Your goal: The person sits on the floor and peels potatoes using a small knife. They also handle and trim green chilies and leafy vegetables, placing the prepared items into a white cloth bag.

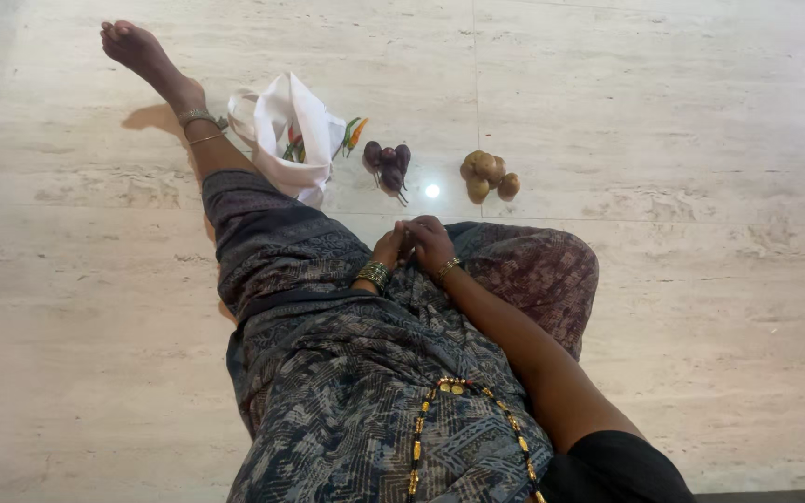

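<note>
- Nearest the camera, a black and gold bead necklace (440, 419) hangs down over the person's patterned grey-blue garment (347, 373)
- Further out, both hands meet in the lap, touching each other: the left hand (388, 248) with gold bangles (373, 275) at its wrist, the right hand (429, 242) with one bangle, its dark forearm running back toward the body
- The fingers of both hands are curled in and pressed together; whether they grip a fold of the cloth or anything else I cannot tell
- The right knee is bent outward under the fabric, and the left leg stretches away to the bare left foot (132, 47), which wears an anklet (196, 116)
- Beyond the hands, on the pale stone floor (701, 326), lie a cluster of purple brinjals (388, 163) and, just right of them, a small heap of potatoes (488, 175), the two groups near but apart
- Left of the brinjals sits an open white cloth bag (291, 140) against the outstretched leg, with green and orange chillies (354, 133) beside its mouth
</note>
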